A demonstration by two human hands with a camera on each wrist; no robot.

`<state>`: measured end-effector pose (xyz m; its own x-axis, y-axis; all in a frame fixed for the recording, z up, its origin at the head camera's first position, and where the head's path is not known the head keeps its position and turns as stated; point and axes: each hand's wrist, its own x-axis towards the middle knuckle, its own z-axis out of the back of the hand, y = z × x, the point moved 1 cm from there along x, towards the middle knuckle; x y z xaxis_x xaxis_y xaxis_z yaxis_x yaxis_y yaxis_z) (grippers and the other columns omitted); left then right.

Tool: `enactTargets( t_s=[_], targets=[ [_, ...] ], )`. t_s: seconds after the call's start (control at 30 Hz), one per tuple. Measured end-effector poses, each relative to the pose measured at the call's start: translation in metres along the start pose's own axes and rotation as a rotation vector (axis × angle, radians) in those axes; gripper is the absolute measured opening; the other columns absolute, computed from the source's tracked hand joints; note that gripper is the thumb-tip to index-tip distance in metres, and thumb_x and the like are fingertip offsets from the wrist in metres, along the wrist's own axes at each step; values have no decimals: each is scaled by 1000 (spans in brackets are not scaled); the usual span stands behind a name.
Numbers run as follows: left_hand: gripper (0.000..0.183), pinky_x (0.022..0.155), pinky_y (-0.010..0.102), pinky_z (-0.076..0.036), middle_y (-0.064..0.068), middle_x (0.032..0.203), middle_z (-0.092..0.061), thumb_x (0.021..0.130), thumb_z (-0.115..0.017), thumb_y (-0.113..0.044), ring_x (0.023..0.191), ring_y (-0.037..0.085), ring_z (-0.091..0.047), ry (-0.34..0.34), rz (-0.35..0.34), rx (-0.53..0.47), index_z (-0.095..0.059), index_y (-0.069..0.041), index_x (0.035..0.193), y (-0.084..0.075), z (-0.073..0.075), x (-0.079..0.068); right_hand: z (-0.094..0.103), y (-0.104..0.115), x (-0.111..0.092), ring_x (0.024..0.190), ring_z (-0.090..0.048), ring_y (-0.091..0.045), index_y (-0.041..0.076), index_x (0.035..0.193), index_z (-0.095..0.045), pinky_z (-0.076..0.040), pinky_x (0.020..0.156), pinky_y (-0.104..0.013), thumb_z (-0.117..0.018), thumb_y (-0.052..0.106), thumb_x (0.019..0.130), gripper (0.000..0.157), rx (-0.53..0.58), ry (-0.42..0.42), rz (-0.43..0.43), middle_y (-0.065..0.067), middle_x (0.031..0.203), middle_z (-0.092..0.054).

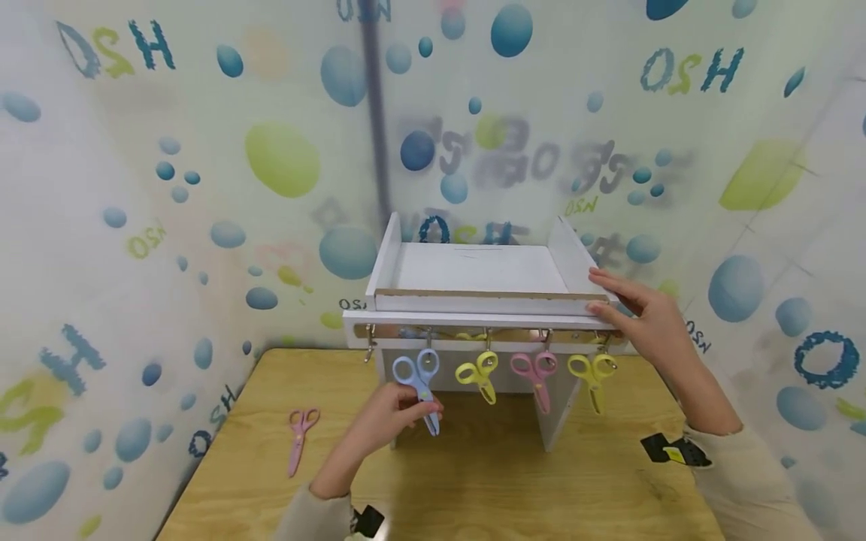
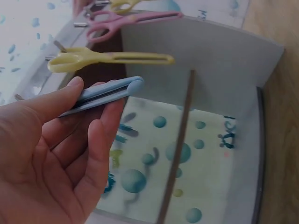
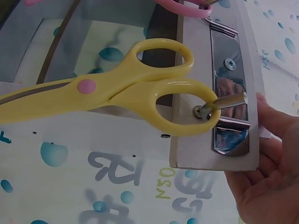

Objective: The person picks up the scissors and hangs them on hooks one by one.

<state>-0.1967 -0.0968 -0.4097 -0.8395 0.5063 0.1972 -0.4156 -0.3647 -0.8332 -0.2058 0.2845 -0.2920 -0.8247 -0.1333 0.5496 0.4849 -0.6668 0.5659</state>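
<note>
My left hand [image 1: 399,413] pinches the blade end of a pair of blue scissors [image 1: 418,376] between thumb and fingers. The scissors' handle loops overlap a metal hook under the white shelf [image 1: 494,318]. In the left wrist view, the blue scissors [image 2: 105,95] point away from the palm, below yellow scissors [image 2: 112,59]. My right hand [image 1: 646,319] grips the shelf's right end, thumb at the front rail and fingers on the side panel. Beside that hand, yellow scissors [image 3: 135,88] hang from a hook on the metal hook rail [image 3: 229,65].
Yellow scissors [image 1: 485,377] and pink scissors [image 1: 537,376] hang along the middle of the rail. At its left end is a bare hook [image 1: 370,347]. Another pink pair of scissors [image 1: 298,439] lies on the wooden table [image 1: 473,488]. Patterned curtain [image 1: 169,225] stands close behind.
</note>
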Motion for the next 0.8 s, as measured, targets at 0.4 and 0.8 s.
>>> enactTargets(
  t_s=[0.4,0.8],
  targets=[
    [21,77,20,-56,15,100,-76,93,-71,-18,85,8,-71,-41,-24,-69,-73,-2,106,27,-16,-1,0,-3,-2,120,-44,25,8,137,-61,-49,65,-5,-70,13,94,45,56,-31,35,16,143,-57],
    [20,66,20,-54,18,98,-74,94,-69,-15,80,3,-67,-50,65,-79,-71,0,107,61,-9,-25,-2,-4,0,121,-41,26,9,136,-62,-43,78,2,-71,13,93,44,33,-46,32,-12,144,-57]
  ],
)
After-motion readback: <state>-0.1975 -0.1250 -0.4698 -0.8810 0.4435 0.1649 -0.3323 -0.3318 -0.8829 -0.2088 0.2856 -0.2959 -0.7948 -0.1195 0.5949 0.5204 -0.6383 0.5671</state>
